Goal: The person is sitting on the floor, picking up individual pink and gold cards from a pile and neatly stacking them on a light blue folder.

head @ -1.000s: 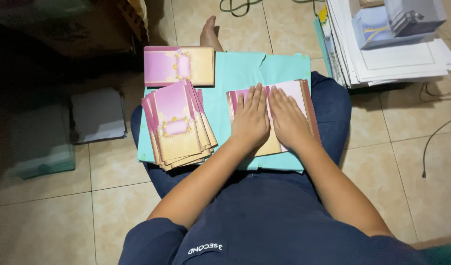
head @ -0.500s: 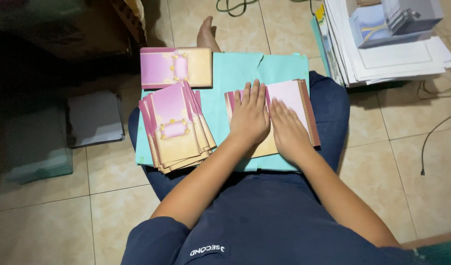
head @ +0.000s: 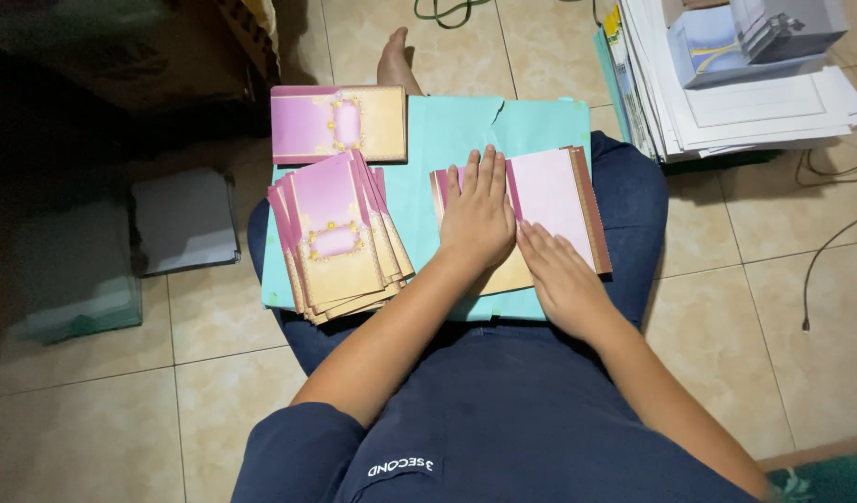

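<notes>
Two hands: both flat on one folded card (head: 550, 200), fingers spread straight, pinching nothing.
Card: pink face with brown-gold edging, lying on a turquoise sheet (head: 540, 126) across the person's lap, right of centre.
Left hand (head: 478, 216): palm down over the card's left half, holding it still.
Right hand (head: 561, 279): palm down at the card's near edge, fingertips touching the left hand's side.
Change: a second ago the right hand lay farther up, side by side with the left over the card; it has since slid back toward the body, baring more of the pink face. The left has stayed put.
Reading: looks like a smoothing stroke along the fold; the card seems pressed flat.
Fanned stack (head: 335, 235): like cards, pink and gold, on the sheet's left part, well apart from the hands.
Single card (head: 338, 124): far left on the sheet, lying crosswise.
Paper pile (head: 754, 107): white sheets on the floor, far right, a pale blue box (head: 727, 47) on top.
Floor (head: 112, 410): beige tiles; a grey pad (head: 184, 221) at left in shadow.
</notes>
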